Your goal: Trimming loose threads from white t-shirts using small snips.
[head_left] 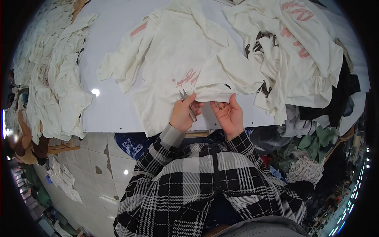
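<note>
The white sweatshirt point(173, 51) lies spread out beyond both hands, its ribbed band point(213, 96) running between them and a line of pink script just above the left hand point(184, 114). That hand is closed around metal thread snips point(192, 113), blades pointing away from the body, with its thumb against the band's left end. The right hand point(229, 117) is turned palm up, fingers curled at the band's lower edge and thumb raised at its right end; whether it pinches the fabric, I cannot tell.

The pale tabletop point(106, 114) ends just on the near side of both hands. To the left hand's left, past the sweatshirt's near corner, which reaches the table edge, a broad stretch of it shows before a heap of white garments point(59, 79). Right of the right hand, only a narrower strip separates it from pink-printed white garments point(312, 79), with black cloth point(333, 104) beneath them.

Below the table, stained floor tiles point(90, 162) lie to the left hand's near left, and crumpled green cloth point(321, 138) to the right hand's near right.
</note>
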The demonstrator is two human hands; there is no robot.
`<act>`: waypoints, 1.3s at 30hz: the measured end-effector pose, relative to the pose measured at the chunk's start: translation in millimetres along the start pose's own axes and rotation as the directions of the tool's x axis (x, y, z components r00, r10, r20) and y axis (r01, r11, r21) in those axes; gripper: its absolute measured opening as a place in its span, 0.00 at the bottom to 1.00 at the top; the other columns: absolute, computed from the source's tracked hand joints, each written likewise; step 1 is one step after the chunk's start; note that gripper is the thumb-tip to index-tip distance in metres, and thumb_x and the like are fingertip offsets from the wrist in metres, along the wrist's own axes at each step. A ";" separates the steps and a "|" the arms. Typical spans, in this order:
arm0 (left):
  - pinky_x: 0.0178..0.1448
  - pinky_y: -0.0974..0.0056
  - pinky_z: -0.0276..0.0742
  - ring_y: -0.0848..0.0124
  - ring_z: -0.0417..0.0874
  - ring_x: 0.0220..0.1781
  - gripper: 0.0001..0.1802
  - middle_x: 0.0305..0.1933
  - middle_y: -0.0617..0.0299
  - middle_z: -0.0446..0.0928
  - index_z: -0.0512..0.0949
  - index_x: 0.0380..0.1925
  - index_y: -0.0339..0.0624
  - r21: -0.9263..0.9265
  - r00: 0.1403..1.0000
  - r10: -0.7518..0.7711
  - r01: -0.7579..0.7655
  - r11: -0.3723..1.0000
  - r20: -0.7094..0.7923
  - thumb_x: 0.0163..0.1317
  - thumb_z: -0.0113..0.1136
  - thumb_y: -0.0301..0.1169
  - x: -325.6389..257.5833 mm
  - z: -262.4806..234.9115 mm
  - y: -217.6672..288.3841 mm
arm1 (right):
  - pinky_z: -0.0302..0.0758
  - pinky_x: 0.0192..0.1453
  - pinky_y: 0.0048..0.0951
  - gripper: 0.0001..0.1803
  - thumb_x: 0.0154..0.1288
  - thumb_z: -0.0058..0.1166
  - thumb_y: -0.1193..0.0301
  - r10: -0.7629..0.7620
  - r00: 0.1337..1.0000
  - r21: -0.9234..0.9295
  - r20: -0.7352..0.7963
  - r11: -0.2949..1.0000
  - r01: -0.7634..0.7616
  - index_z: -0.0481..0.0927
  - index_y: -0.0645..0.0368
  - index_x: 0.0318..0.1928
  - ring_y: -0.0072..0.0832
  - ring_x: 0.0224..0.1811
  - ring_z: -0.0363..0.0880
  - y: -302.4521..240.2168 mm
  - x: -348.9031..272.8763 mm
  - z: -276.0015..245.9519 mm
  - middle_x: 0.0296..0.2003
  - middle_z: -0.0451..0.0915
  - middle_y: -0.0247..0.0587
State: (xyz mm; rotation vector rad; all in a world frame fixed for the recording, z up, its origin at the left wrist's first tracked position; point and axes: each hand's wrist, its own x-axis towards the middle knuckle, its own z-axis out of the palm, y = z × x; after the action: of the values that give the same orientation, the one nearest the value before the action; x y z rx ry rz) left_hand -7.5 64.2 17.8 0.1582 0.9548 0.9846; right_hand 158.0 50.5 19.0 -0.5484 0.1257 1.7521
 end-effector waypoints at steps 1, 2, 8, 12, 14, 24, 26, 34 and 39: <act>0.26 0.72 0.72 0.75 0.78 0.30 0.12 0.33 0.64 0.77 0.73 0.38 0.37 -0.008 1.000 0.001 -0.001 1.000 0.007 0.62 0.54 0.34 0.7 -2.2 -0.6 | 0.66 0.61 0.40 0.18 0.69 0.41 0.61 -0.020 0.999 -0.013 0.026 1.000 0.020 0.68 0.59 0.52 0.30 0.53 0.73 -0.1 1.3 -1.4 0.50 0.75 0.38; 0.25 0.72 0.70 0.76 0.75 0.27 0.10 0.32 0.64 0.77 0.73 0.37 0.37 0.202 0.999 -0.041 0.034 0.979 0.035 0.61 0.55 0.33 1.8 -7.7 -0.4 | 0.68 0.59 0.39 0.17 0.69 0.42 0.63 -0.037 0.998 -0.025 0.053 0.999 0.039 0.68 0.60 0.52 0.30 0.52 0.74 -0.6 2.3 -2.2 0.49 0.75 0.38; 0.26 0.72 0.71 0.76 0.73 0.24 0.14 0.40 0.60 0.72 0.76 0.39 0.40 0.713 0.570 0.747 -0.675 0.189 0.342 0.51 0.60 0.19 -13.6 2.9 -4.7 | 0.73 0.56 0.35 0.14 0.67 0.42 0.75 -0.150 0.988 -0.289 0.024 0.945 0.151 0.69 0.60 0.52 0.29 0.50 0.76 -5.7 -1.0 6.4 0.49 0.75 0.41; 0.32 0.68 0.75 0.67 0.79 0.32 0.15 0.40 0.58 0.72 0.77 0.42 0.42 0.642 0.526 0.612 -0.766 0.040 0.590 0.51 0.60 0.21 -12.6 20.2 -2.3 | 0.74 0.54 0.32 0.14 0.66 0.43 0.75 -0.148 0.989 -0.332 0.000 0.933 0.139 0.69 0.61 0.51 0.29 0.48 0.76 -4.9 -3.9 5.8 0.48 0.76 0.42; 0.32 0.66 0.76 0.64 0.79 0.32 0.12 0.36 0.59 0.73 0.76 0.39 0.40 0.562 0.321 0.603 -0.785 -0.262 0.730 0.53 0.60 0.23 -0.1 16.1 -7.1 | 0.74 0.54 0.34 0.14 0.65 0.43 0.77 -0.148 0.989 -0.356 -0.017 0.925 0.132 0.67 0.62 0.52 0.31 0.49 0.76 -2.8 -6.6 7.3 0.48 0.75 0.43; 0.23 0.77 0.55 0.85 0.59 0.21 0.05 0.23 0.73 0.64 0.72 0.30 0.39 0.356 0.904 0.113 -0.274 0.893 0.413 0.62 0.52 0.29 -11.2 3.9 7.4 | 0.71 0.57 0.35 0.18 0.66 0.42 0.77 -0.171 0.984 -0.337 -0.048 0.930 0.145 0.64 0.62 0.56 0.31 0.51 0.74 -4.5 -5.0 2.7 0.50 0.73 0.42; 0.23 0.77 0.55 0.85 0.60 0.21 0.05 0.23 0.72 0.64 0.72 0.30 0.40 0.364 0.886 0.074 -0.263 0.893 0.458 0.62 0.53 0.30 -24.0 -3.9 12.0 | 0.72 0.57 0.35 0.18 0.65 0.41 0.78 -0.196 0.980 -0.343 -0.039 0.924 0.171 0.64 0.61 0.56 0.30 0.50 0.75 -1.1 -7.9 8.7 0.50 0.73 0.40; 0.23 0.78 0.57 0.84 0.62 0.20 0.07 0.22 0.72 0.67 0.73 0.31 0.41 0.394 0.926 0.101 -0.251 0.884 0.364 0.62 0.55 0.32 -28.1 -15.2 9.3 | 0.72 0.56 0.35 0.19 0.61 0.46 0.81 -0.231 0.964 -0.308 -0.135 0.934 0.181 0.63 0.61 0.53 0.30 0.48 0.75 3.5 -10.7 -14.9 0.47 0.73 0.40; 0.24 0.75 0.63 0.81 0.66 0.21 0.09 0.24 0.69 0.70 0.75 0.30 0.39 0.568 0.883 0.283 -0.459 0.683 0.373 0.56 0.61 0.33 -21.6 -10.1 11.5 | 0.72 0.56 0.34 0.22 0.59 0.48 0.83 -0.233 0.956 -0.334 -0.177 0.928 0.164 0.62 0.61 0.54 0.30 0.49 0.74 10.0 -17.8 -12.2 0.48 0.72 0.41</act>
State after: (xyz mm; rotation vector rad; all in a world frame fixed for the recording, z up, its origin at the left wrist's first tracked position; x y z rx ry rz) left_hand -26.7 51.4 30.9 1.0904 1.0058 0.9362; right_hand 154.9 27.5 13.7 -0.9529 -0.0627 1.5175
